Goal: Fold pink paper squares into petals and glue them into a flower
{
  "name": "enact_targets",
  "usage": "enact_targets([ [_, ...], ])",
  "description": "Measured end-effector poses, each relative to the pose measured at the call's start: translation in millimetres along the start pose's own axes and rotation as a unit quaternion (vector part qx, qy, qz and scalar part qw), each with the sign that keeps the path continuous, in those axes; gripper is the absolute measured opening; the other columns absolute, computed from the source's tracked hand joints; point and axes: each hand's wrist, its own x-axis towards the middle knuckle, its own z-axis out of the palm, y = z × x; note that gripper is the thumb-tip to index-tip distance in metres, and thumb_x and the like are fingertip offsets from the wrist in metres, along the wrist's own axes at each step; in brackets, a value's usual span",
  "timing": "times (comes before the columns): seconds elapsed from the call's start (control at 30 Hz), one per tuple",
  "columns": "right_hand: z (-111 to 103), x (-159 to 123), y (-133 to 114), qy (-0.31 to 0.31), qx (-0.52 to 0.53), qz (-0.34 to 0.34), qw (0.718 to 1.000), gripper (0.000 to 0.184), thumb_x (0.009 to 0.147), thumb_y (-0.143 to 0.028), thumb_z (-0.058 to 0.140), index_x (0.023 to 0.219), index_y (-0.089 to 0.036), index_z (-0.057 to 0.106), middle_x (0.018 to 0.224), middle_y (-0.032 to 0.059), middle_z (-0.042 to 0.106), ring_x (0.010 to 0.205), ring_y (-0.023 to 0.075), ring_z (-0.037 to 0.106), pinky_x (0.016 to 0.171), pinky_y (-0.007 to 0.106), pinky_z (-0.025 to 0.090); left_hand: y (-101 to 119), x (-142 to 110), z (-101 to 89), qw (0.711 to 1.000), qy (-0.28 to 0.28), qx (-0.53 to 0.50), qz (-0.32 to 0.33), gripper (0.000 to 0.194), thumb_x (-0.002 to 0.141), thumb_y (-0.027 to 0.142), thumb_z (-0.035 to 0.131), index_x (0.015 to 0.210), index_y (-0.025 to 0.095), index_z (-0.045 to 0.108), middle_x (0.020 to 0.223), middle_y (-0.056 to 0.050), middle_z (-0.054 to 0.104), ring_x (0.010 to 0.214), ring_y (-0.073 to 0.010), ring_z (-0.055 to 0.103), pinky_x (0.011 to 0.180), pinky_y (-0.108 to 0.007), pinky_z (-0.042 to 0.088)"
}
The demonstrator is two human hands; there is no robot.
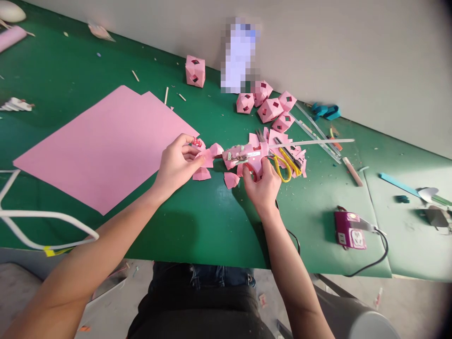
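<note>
My left hand [175, 162] pinches a small folded pink paper piece [205, 157] over the green table, with a bit of red showing at the fingertips. My right hand [262, 184] grips a pink glue gun [243, 154] whose nozzle points left toward that paper piece. More folded pink pieces [231, 179] lie just below and between the two hands. Yellow-handled scissors [284, 162] rest on pink scraps right beside my right hand.
Large pink sheets [102, 141] lie at left. Finished pink paper cubes [270, 108] cluster by the wall, one more [195, 71] apart. A purple power strip [349, 230] with black cord sits at right. Sticks, rulers and scraps litter the green mat [197, 221].
</note>
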Motion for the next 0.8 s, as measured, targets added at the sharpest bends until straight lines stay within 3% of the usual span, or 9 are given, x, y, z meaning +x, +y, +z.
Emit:
enact_targets([
  [0.6,-3.0,-0.4,-4.9,0.003,-0.041,-0.029,0.999,0.018,0.094,-0.041,0.057,0.087,-0.025,0.056,0.071,0.0021,0.060,0.063,0.0194,0.056,0.057,0.031,0.037,4.9,-2.4,0.0,0.998,0.001,0.055,0.032,0.035,0.078,0.022,0.083,0.104,0.025,0.060,0.085,0.001,0.078,0.076,-0.0189,0.079,0.076,-0.030,0.067],
  [0.8,-2.6,0.2,-0.8,0.035,-0.075,-0.037,0.996,0.020,0.095,-0.044,0.056,0.090,-0.025,0.057,0.073,0.0030,0.063,0.066,0.0207,0.060,0.058,0.030,0.039,1.6,-1.3,0.3,0.998,0.008,0.055,0.038,0.034,0.080,0.026,0.083,0.104,0.025,0.059,0.086,0.000,0.078,0.075,-0.0189,0.079,0.076,-0.031,0.067],
])
